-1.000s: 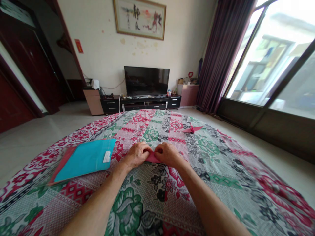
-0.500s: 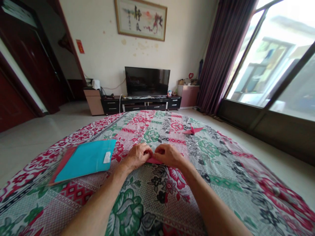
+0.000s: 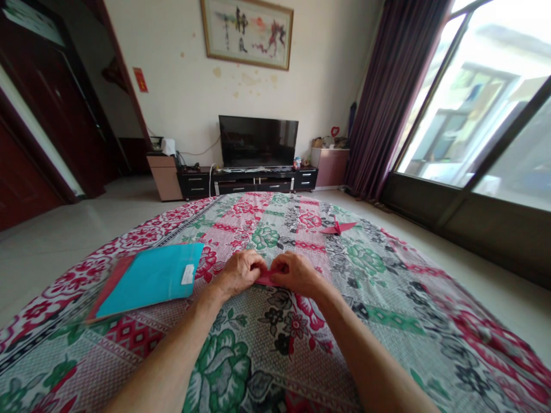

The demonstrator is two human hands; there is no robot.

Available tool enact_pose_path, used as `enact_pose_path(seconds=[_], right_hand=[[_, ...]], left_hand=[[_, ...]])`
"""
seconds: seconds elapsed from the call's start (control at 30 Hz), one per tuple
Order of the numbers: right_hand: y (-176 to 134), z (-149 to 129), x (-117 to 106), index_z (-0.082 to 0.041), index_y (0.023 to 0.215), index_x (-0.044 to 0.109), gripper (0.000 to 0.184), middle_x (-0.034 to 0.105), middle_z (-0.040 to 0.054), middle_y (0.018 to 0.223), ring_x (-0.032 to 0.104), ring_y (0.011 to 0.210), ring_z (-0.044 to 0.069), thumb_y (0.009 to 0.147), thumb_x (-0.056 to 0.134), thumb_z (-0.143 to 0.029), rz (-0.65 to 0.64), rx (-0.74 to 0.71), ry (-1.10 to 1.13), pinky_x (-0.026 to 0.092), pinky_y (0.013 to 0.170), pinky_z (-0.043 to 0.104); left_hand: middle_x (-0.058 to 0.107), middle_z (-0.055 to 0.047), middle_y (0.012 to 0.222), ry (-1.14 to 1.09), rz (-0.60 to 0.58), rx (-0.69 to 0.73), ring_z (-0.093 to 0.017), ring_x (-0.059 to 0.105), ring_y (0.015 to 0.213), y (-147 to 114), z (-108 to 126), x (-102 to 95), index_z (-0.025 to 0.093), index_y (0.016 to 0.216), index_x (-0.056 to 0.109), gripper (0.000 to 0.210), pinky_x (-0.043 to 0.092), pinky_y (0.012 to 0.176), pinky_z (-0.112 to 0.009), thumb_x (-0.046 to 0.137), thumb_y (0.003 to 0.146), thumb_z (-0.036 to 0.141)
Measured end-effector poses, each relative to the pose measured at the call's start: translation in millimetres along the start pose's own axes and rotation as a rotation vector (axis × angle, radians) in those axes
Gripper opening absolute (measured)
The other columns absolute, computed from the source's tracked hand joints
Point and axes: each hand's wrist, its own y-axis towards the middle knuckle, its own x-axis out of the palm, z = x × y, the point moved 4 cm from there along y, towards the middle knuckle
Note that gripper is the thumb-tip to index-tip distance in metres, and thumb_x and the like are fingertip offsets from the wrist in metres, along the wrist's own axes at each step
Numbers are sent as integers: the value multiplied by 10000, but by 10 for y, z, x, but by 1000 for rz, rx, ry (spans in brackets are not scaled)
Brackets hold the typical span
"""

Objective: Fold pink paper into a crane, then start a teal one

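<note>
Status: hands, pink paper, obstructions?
Left hand and right hand pinching pink paper. Paper on floral tablecloth, partly hidden. Nothing visibly blocking; pink origami bird beyond.

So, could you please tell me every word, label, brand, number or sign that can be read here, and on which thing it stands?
"静": the large upper character on the framed picture.
The large character below it: too blurred to read surely; the small column beside: too small.
Red wall sign: marks too small to read.
White label on the blue packet: too blurred to read.
Pink paper: no text visible.
</note>
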Motion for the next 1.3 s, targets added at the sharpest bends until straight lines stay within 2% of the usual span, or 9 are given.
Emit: enact_pose_path(seconds=[0.3, 0.53, 0.77, 1.1, 1.3], right_hand=[[-33, -58, -39, -209, 762, 701, 109, 618, -6, 735, 534, 667, 106, 695, 615, -206, 24, -71, -30, 383, 623, 222], [-36, -31, -25, -221, 782, 726, 143, 651, 0, 732, 554, 708, 127, 726, 594, -226, 12, -120, -63, 399, 664, 233], [-30, -27, -6, -227, 811, 739, 183, 669, 4, 717, 554, 695, 126, 752, 567, -255, -20, -138, -86, 394, 669, 235], [-43, -46, -11, -241, 833, 743, 213, 654, 5, 712, 548, 685, 120, 772, 539, -257, 0, -137, -120, 384, 646, 226], [-48, -65, -5, -220, 755, 736, 202, 626, 6, 668, 532, 669, 114, 773, 537, -247, 25, -146, -148, 354, 615, 217]], left_hand=[[647, -7, 749, 64, -51, 102, -123, 565, 726, -11, -14, 0, 226, 768, 732, 273, 442, 696, -238, 483, 726, 122], [647, -18, 783, 126, -78, 121, -133, 566, 742, -20, -18, 16, 244, 819, 743, 299, 437, 694, -244, 474, 752, 133], [644, -26, 807, 153, -95, 123, -136, 562, 749, -22, -23, 28, 257, 856, 743, 318, 433, 698, -250, 474, 753, 120], [602, -31, 786, 153, -117, 134, -123, 542, 728, -21, -43, 43, 261, 886, 743, 307, 419, 675, -237, 485, 784, 129], [585, -22, 773, 151, -109, 137, -113, 527, 703, -14, -99, 67, 270, 900, 737, 298, 413, 658, -225, 488, 786, 154]])
